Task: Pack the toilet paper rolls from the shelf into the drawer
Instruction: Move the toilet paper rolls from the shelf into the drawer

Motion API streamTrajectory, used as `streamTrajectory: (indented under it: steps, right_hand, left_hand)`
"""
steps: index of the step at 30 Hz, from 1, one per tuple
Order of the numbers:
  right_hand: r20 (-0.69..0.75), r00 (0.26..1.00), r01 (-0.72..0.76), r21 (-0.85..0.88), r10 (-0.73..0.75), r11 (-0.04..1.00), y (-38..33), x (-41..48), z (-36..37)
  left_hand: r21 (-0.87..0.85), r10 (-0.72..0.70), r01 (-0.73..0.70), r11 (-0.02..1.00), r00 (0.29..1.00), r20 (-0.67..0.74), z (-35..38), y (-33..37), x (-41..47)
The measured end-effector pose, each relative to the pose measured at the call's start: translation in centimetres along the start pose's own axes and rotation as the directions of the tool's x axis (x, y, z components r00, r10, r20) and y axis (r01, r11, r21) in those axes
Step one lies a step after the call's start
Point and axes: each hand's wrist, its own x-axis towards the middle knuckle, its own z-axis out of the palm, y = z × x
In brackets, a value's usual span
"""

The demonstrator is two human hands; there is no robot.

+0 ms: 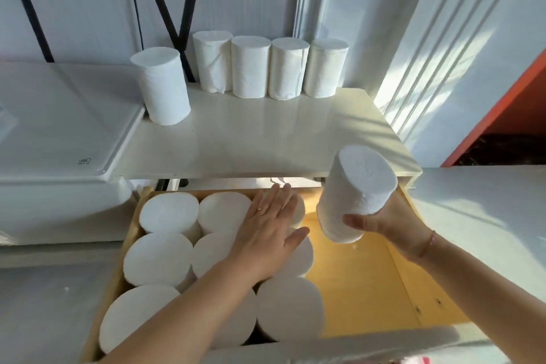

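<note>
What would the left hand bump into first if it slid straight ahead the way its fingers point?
The left hand lies flat on the packed rolls, fingers aimed at the back of the drawer. Straight on, it would probably go under the shelf and meet the drawer's back wall, though depth is hard to judge.

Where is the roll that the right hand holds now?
In the head view, the held roll is right of centre, tilted in the right hand, above the drawer's bare right part.

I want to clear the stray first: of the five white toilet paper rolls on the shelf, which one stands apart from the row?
The leftmost white paper roll, standing nearer the shelf's front edge; the other four rolls line the wall side by side.
</note>
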Motion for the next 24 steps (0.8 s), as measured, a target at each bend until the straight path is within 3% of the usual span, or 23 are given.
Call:
streamTrajectory:
  steps: [5,9,11,13,15,20,24]
  right_hand:
    - [-0.078,0.967,-0.244,-0.01,0.242,0.97,5.5,-0.6,1.2]
    - [-0.138,0.916,-0.397,-0.196,0.376,0.897,7.4,-0.6,2.5]
    - [-0.059,0.863,-0.502,-0.207,0.501,0.84,7.3,-1.1,2.4]
    - [0.077,0.763,-0.627,-0.154,0.642,0.764,6.3,-1.2,1.6]
    - [0.164,0.698,-0.683,-0.141,0.698,0.716,5.0,-0.8,0.1]
    - [0.08,0.733,-0.657,-0.171,0.675,0.734,2.4,2.0,-1.7]
    - [0.042,0.776,-0.589,-0.309,0.629,0.747,3.3,2.4,-0.8]
  left_hand:
    - [0.03,0.008,-0.012,0.999,0.995,0.1,1.0,0.6,-0.4]
    - [0.044,0.011,-0.016,0.999,0.993,0.113,0.9,0.6,-0.4]
    - [0.042,0.01,-0.014,0.999,0.994,0.105,1.1,0.6,-0.4]
    - [0.04,0.004,-0.008,0.999,0.995,0.102,1.2,0.4,-0.3]
    - [0.034,-0.007,0.004,0.999,0.994,0.105,1.2,0.5,0.0]
    - [-0.027,-0.022,0.027,0.999,0.987,0.161,1.7,2.8,1.8]
    - [-0.028,-0.067,0.07,0.997,0.995,0.08,2.5,4.1,2.8]
